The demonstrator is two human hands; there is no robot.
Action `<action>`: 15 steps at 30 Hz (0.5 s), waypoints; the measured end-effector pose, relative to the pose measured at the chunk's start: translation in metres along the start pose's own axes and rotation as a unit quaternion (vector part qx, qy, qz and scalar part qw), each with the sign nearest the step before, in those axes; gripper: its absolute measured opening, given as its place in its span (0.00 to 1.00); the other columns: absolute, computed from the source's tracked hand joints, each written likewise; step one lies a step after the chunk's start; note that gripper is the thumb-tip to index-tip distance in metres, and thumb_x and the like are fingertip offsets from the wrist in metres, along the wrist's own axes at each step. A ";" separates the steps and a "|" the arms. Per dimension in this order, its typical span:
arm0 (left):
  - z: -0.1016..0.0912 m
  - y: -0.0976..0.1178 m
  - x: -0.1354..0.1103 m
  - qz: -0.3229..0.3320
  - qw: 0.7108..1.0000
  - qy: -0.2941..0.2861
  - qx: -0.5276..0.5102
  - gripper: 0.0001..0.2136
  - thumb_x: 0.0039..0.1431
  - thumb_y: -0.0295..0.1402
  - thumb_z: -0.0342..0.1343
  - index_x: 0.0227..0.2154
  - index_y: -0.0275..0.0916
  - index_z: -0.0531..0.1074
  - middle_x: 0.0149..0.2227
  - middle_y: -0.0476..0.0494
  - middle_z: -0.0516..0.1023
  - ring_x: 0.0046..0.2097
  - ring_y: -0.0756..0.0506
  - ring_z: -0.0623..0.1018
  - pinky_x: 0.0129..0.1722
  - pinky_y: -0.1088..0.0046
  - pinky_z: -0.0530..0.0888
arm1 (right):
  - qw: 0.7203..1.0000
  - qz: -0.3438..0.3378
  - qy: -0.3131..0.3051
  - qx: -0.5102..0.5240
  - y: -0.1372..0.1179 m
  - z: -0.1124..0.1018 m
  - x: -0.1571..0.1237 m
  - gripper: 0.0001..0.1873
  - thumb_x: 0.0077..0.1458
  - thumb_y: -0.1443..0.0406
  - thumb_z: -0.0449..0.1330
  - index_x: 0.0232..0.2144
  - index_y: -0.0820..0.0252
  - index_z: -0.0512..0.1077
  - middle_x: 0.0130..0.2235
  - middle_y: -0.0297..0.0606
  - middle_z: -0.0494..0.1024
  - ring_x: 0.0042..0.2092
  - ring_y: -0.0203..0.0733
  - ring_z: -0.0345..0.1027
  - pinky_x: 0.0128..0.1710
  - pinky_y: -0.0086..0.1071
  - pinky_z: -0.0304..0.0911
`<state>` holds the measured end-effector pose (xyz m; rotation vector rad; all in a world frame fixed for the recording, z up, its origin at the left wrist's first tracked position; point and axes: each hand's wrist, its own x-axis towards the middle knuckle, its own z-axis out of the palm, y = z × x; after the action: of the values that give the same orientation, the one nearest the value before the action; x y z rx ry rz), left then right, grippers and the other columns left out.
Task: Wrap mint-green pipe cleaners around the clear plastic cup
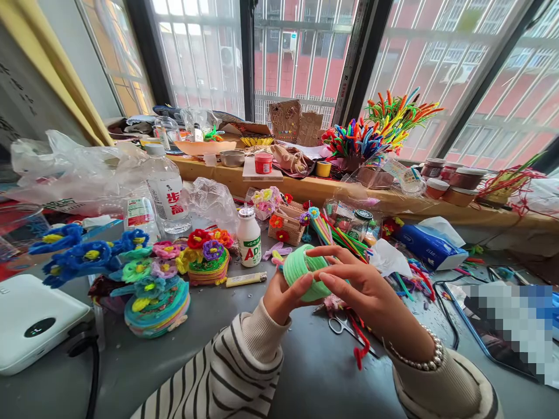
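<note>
A light-green, round, hollow piece that looks wound from fuzzy pipe cleaner (300,266) is held up over the middle of the table. My left hand (278,297) is closed around its lower left side. From the right, my right hand (367,288) reaches over, its fingers bent against the rim and thumb side of the piece. Where the fingers cross, part of the opening is hidden. Beneath my right hand lie scissors (337,326) and a curled red pipe cleaner (360,350). A white drink bottle (249,238) and a yellowish lighter (246,280) are just left of the piece.
Pipe-cleaner flowers on a round base (157,308) stand at left, beside a white power bank (35,326). A tissue pack (430,245) and tablet (489,331) lie at right. Bundled pipe cleaners (358,139) and jars (463,179) line the windowsill.
</note>
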<state>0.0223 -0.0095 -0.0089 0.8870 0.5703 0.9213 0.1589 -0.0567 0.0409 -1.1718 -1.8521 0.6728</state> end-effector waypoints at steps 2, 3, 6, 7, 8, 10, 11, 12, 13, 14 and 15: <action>0.000 0.000 0.000 0.002 1.000 0.005 -0.001 0.30 0.34 0.41 0.64 0.43 0.35 0.67 0.36 0.41 0.77 0.32 0.45 0.76 0.27 0.73 0.75 | 1.000 -0.001 -0.005 0.002 0.000 0.000 0.000 0.11 0.55 0.63 0.52 0.33 0.53 0.75 0.47 0.37 0.68 0.51 0.40 0.59 0.51 0.36 0.53; 0.000 0.000 0.000 0.003 1.000 0.006 0.000 0.29 0.33 0.42 0.64 0.42 0.34 0.68 0.35 0.41 0.77 0.31 0.45 0.76 0.26 0.74 0.75 | 1.000 -0.001 -0.008 0.002 0.000 0.000 0.000 0.12 0.55 0.63 0.51 0.33 0.53 0.75 0.47 0.36 0.68 0.51 0.39 0.59 0.51 0.35 0.52; 0.000 -0.001 0.000 0.010 1.000 0.002 0.007 0.29 0.33 0.43 0.64 0.41 0.32 0.69 0.34 0.41 0.77 0.28 0.47 0.76 0.24 0.75 0.74 | 1.000 0.002 -0.016 0.003 -0.001 0.000 0.000 0.12 0.56 0.63 0.51 0.34 0.51 0.75 0.47 0.35 0.68 0.50 0.38 0.59 0.50 0.34 0.53; 0.000 -0.001 0.000 0.011 1.000 0.000 0.010 0.29 0.34 0.43 0.64 0.41 0.32 0.69 0.35 0.40 0.77 0.28 0.47 0.76 0.24 0.75 0.74 | 1.000 0.005 -0.017 0.004 -0.001 0.000 0.000 0.12 0.56 0.62 0.51 0.35 0.51 0.75 0.47 0.35 0.68 0.50 0.38 0.60 0.50 0.34 0.53; 0.000 -0.002 0.000 0.012 1.000 -0.002 0.014 0.28 0.35 0.43 0.63 0.41 0.32 0.69 0.35 0.39 0.77 0.29 0.46 0.76 0.24 0.74 0.74 | 1.000 0.006 -0.016 0.003 0.000 0.000 0.000 0.12 0.56 0.62 0.51 0.35 0.51 0.75 0.47 0.35 0.68 0.50 0.38 0.60 0.50 0.33 0.53; -0.001 -0.003 0.000 0.007 1.000 0.002 0.017 0.29 0.35 0.43 0.63 0.42 0.32 0.68 0.35 0.38 0.77 0.30 0.45 0.76 0.26 0.72 0.75 | 1.000 0.007 -0.016 0.001 0.001 0.000 0.000 0.12 0.56 0.62 0.51 0.34 0.50 0.75 0.47 0.35 0.68 0.50 0.39 0.59 0.50 0.34 0.54; -0.001 -0.003 0.000 0.002 1.000 0.009 0.018 0.30 0.36 0.43 0.63 0.43 0.32 0.67 0.35 0.38 0.77 0.30 0.44 0.77 0.26 0.71 0.75 | 1.000 0.006 -0.015 -0.002 0.002 0.001 0.000 0.12 0.56 0.61 0.51 0.35 0.50 0.75 0.47 0.35 0.68 0.50 0.39 0.59 0.50 0.35 0.53; -0.001 -0.003 0.000 -0.002 1.000 0.018 0.017 0.31 0.36 0.43 0.63 0.45 0.33 0.66 0.36 0.38 0.77 0.31 0.44 0.77 0.26 0.70 0.76 | 1.000 0.005 -0.013 -0.007 0.003 0.001 0.000 0.12 0.55 0.61 0.51 0.35 0.50 0.75 0.47 0.36 0.68 0.51 0.39 0.58 0.51 0.35 0.53; -0.001 -0.004 0.001 -0.004 0.999 0.027 0.016 0.33 0.36 0.43 0.63 0.47 0.34 0.64 0.37 0.38 0.76 0.31 0.43 0.77 0.26 0.70 0.76 | 1.000 0.006 -0.010 -0.012 0.004 0.001 0.000 0.12 0.55 0.61 0.51 0.35 0.50 0.74 0.48 0.36 0.67 0.51 0.40 0.58 0.51 0.36 0.52; -0.001 -0.003 0.001 -0.002 0.999 0.035 0.014 0.34 0.36 0.42 0.63 0.49 0.35 0.62 0.38 0.38 0.76 0.32 0.43 0.77 0.26 0.70 0.76 | 1.000 0.008 -0.005 -0.018 0.004 0.001 -0.001 0.12 0.55 0.61 0.51 0.36 0.50 0.74 0.48 0.36 0.67 0.51 0.40 0.58 0.52 0.37 0.52; -0.002 -0.003 0.001 0.002 0.999 0.039 0.014 0.35 0.37 0.42 0.63 0.50 0.37 0.60 0.40 0.38 0.75 0.33 0.43 0.77 0.25 0.70 0.76 | 1.000 0.010 0.000 -0.024 0.005 0.001 -0.001 0.12 0.55 0.61 0.51 0.36 0.50 0.74 0.48 0.37 0.67 0.52 0.41 0.57 0.52 0.39 0.51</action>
<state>0.0229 -0.0092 -0.0125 0.8797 0.6501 0.9559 0.1604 -0.0551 0.0363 -1.2223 -1.8684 0.6428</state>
